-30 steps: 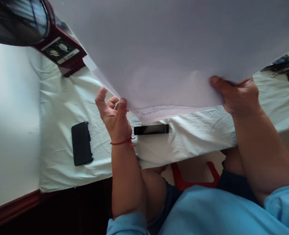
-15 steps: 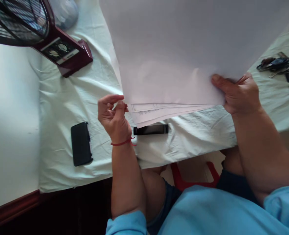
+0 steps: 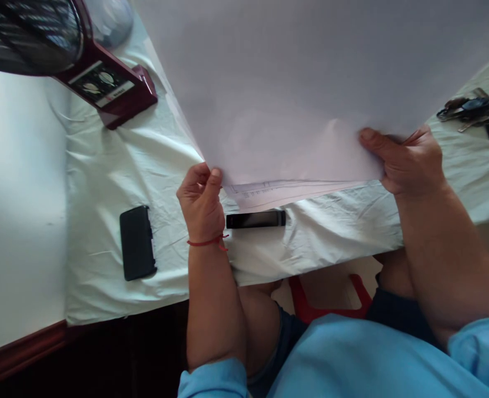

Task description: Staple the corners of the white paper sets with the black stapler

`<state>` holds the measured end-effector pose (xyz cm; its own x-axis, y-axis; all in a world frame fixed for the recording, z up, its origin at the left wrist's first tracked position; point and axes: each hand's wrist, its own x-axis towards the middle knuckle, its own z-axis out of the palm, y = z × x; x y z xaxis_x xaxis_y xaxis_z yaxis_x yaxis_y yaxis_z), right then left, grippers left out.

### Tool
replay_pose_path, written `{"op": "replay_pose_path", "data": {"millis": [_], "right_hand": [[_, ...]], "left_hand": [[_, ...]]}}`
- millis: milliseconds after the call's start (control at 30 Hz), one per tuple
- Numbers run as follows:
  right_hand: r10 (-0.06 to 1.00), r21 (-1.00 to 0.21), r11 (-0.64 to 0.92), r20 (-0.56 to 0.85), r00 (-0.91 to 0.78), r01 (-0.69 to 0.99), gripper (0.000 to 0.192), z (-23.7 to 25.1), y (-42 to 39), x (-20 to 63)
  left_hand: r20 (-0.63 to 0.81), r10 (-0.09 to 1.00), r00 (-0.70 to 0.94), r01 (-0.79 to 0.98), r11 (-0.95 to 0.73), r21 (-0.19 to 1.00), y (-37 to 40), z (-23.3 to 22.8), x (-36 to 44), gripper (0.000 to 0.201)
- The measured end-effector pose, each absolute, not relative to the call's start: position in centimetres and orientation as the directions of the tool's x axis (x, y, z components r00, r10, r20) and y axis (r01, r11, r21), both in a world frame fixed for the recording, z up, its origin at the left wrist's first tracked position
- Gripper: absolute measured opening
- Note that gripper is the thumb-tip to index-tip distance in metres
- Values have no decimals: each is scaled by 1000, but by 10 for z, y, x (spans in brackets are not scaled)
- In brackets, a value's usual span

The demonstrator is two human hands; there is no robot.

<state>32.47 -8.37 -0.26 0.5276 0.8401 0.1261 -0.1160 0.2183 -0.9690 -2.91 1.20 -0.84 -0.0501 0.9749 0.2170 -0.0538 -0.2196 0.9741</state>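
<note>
Several sheets of paper (image 3: 285, 99) are held up over the cloth-covered table, the top one blank on the side facing me. Printed text shows on a sheet slipping out below it near the lower left. My left hand (image 3: 203, 199), with a red string at the wrist, pinches the lower left corner between thumb and fingers. At the lower right corner my right hand (image 3: 410, 160) is closed on the stack, thumb on top and the other fingers mostly hidden beneath. A black oblong object (image 3: 256, 219) lies just under the papers' lower edge, beside my left wrist.
A black phone-like object (image 3: 137, 243) lies on the pale green tablecloth (image 3: 99, 166) at left. Behind it stands a dark red fan (image 3: 120, 94) with a clear plastic item (image 3: 111, 22). A key bunch (image 3: 476, 110) rests at far right. Below the table edge is a red stool (image 3: 331, 315).
My left hand has moved slightly right and now grips the papers' corner with its thumb on top. The top sheet's left side has swung outward to the left. My right hand has barely moved.
</note>
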Motion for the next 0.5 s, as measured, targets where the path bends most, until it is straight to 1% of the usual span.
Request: {"op": "replay_pose_path", "data": {"millis": [100, 300, 400, 500], "right_hand": [[839, -966, 224, 126, 530, -126, 66, -1, -85, 322], [844, -971, 211, 121, 523, -116, 62, 2, -88, 318], [844, -973, 208, 127, 521, -100, 60, 0, -89, 318], [842, -971, 219, 137, 522, -100, 62, -2, -87, 319]], "left_hand": [[232, 971, -52, -29, -234, 972, 13, -9, -30, 55], [259, 957, -128, 66, -252, 965, 17, -9, -29, 70], [291, 948, -132, 89, -281, 956, 17, -9, -28, 72], [315, 939, -135, 79, -307, 948, 17, -11, -27, 67]]}}
